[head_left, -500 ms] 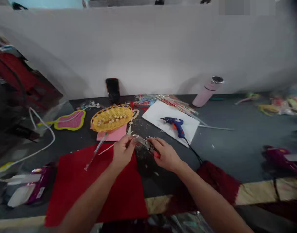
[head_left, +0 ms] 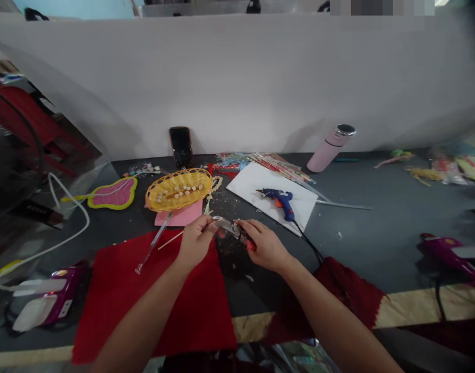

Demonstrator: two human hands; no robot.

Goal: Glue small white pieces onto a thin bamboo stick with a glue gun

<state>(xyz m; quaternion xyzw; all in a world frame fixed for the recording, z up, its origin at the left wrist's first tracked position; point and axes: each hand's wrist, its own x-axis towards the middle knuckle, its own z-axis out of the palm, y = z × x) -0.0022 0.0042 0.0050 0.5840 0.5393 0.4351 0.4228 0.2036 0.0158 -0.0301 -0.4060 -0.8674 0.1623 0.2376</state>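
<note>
My right hand [head_left: 266, 246] is wrapped round a pair of pliers [head_left: 233, 229] with red handles and grey metal jaws that point left. My left hand [head_left: 196, 241] is closed in a pinch at the tip of the jaws. A thin pale stick [head_left: 170, 240] juts out to the left from behind that hand and seems to be held in it; what sits between the fingertips is too small to make out. Below the pliers, the dark table [head_left: 237, 290] is dotted with small pale scraps. A red cloth [head_left: 159, 311] lies under my left forearm.
A yellow woven basket [head_left: 171, 194] with small pale beads stands on pink paper [head_left: 177, 218]. A blue glue gun [head_left: 279, 198] rests on a white board [head_left: 243, 178]. Behind are a phone [head_left: 181, 146] and a pink bottle [head_left: 330, 150]. Purple devices [head_left: 60, 295] flank both sides.
Both hands and the pliers keep nearly the same place and grip. The whole view has shifted slightly with my head.
</note>
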